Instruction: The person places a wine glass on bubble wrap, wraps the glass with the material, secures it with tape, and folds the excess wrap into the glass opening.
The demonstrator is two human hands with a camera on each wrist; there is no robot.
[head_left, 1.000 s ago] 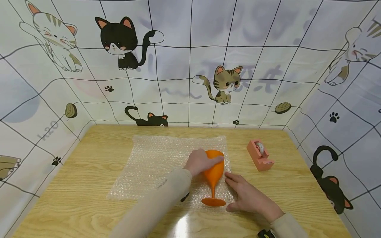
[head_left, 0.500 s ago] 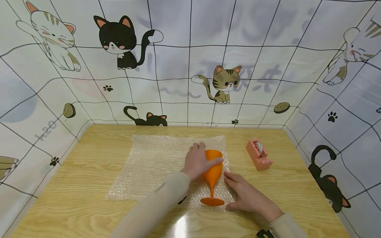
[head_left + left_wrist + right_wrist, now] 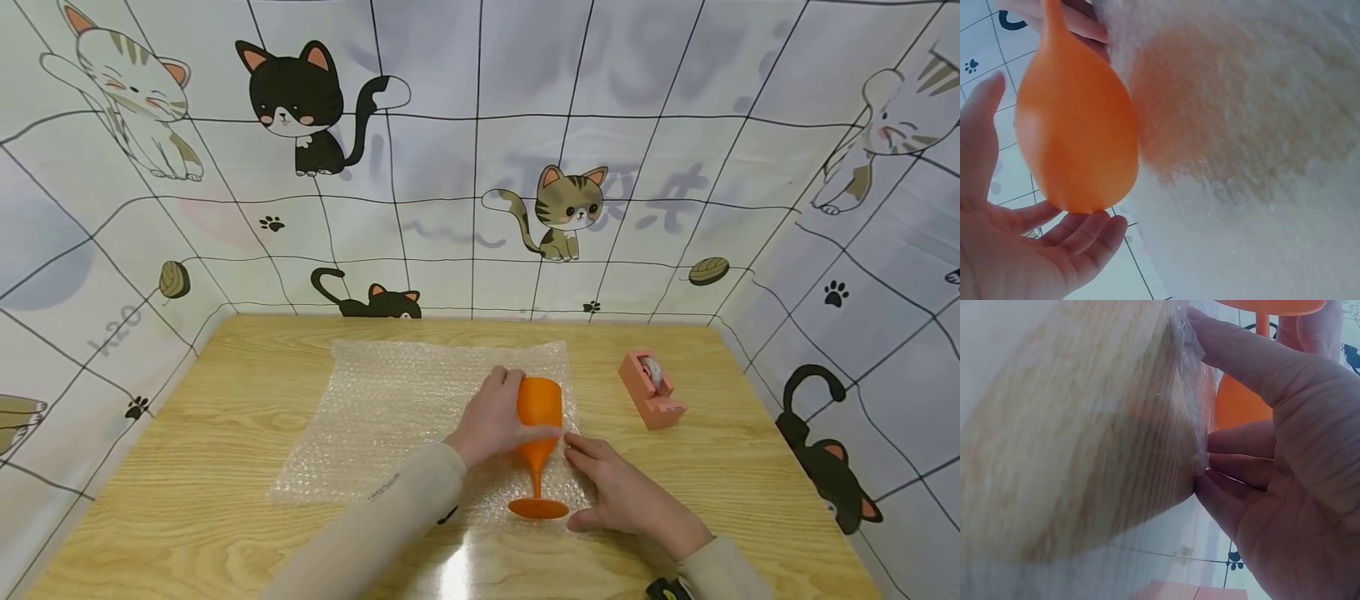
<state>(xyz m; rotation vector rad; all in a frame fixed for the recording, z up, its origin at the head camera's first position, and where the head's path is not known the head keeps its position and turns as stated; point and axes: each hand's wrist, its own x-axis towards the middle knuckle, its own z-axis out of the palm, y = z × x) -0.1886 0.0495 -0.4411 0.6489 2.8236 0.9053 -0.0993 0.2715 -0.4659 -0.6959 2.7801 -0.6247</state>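
In the head view an orange goblet (image 3: 538, 408) lies on its side on a sheet of clear bubble wrap (image 3: 397, 408), near the sheet's right edge. Its foot points toward the person. My left hand (image 3: 491, 423) is at the goblet's left, thumb across the bowl. The left wrist view shows that thumb standing off the orange bowl (image 3: 1079, 131), with the fingertips by its rim. Along the wrap's right edge rests my right hand (image 3: 626, 496), thumb and fingers spread. In the right wrist view its fingertips (image 3: 1210, 478) touch the wrap's edge.
A pink tape dispenser (image 3: 652, 390) with a roll of tape stands on the wooden table (image 3: 187, 450), right of the wrap. Cat-patterned cloth (image 3: 435, 167) surrounds the table at the back and sides.
My left hand has shifted down and to the left along the goblet, its thumb now lower on the bowl. The goblet and right hand have hardly moved.
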